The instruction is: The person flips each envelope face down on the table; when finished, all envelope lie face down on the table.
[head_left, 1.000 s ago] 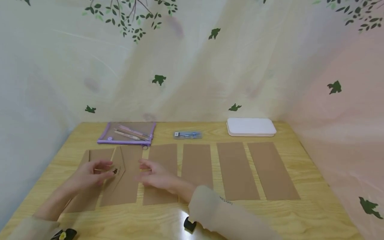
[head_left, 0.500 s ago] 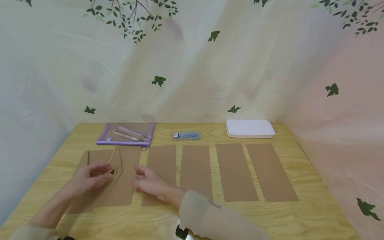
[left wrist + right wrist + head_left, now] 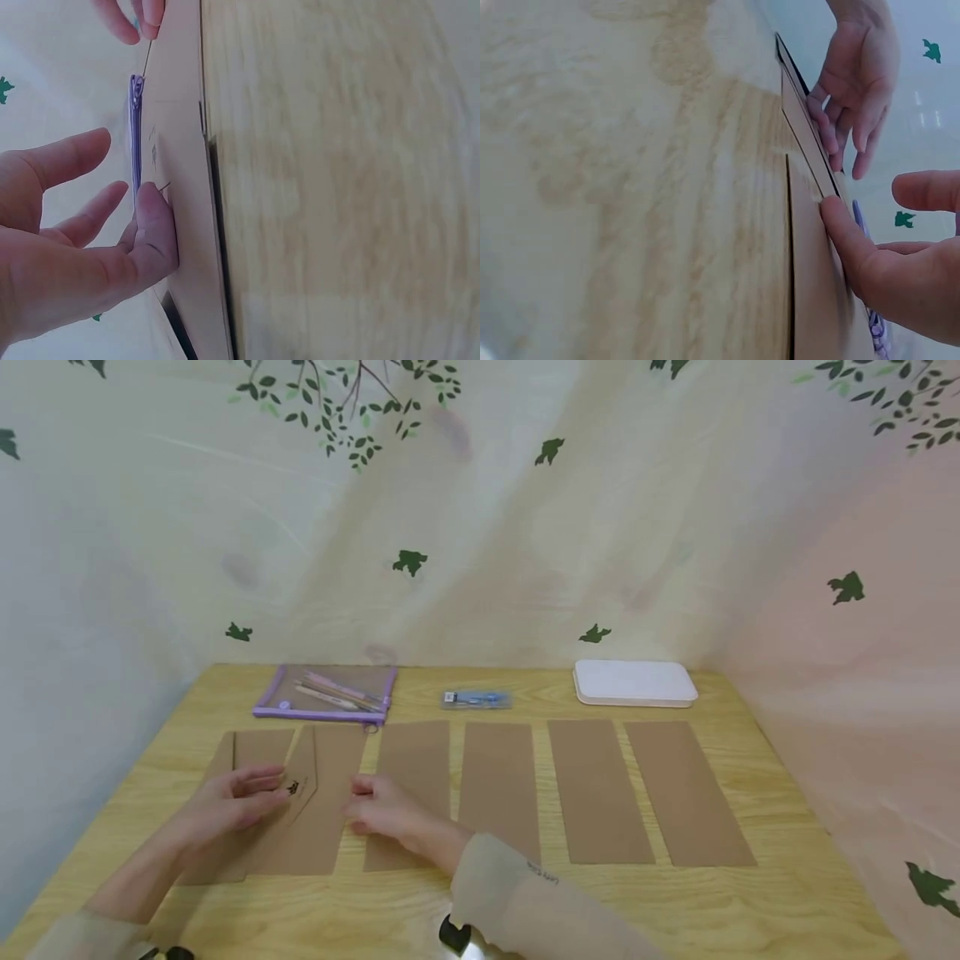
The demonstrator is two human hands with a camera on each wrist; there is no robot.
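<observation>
Two brown kraft envelopes lie side by side on the left. The leftmost envelope [image 3: 262, 747] is partly under my left hand [image 3: 225, 806], whose fingers stay loosely spread above the flap side of the second envelope [image 3: 322, 839], near its small black print [image 3: 292, 787]. At that second envelope's right edge, my right hand [image 3: 393, 814] touches with its fingertips. In the right wrist view, the right thumb [image 3: 847, 229] rests at an envelope's edge while another finger stands apart. The lower edges of the two envelopes meet or slightly overlap.
Several more kraft pieces [image 3: 498, 785] continue the row rightward. Behind them lie a purple-trimmed zip pouch [image 3: 337, 689] with pens, a small clear blue packet [image 3: 476, 699] and a white case [image 3: 635, 683]. A printed cloth [image 3: 480, 527] hangs behind the wooden table [image 3: 585, 910].
The second envelope has slid left against the leftmost one, narrowing the gap between them. My right hand has followed its edge leftward, fingers slightly more bent. My left hand stays nearly in place.
</observation>
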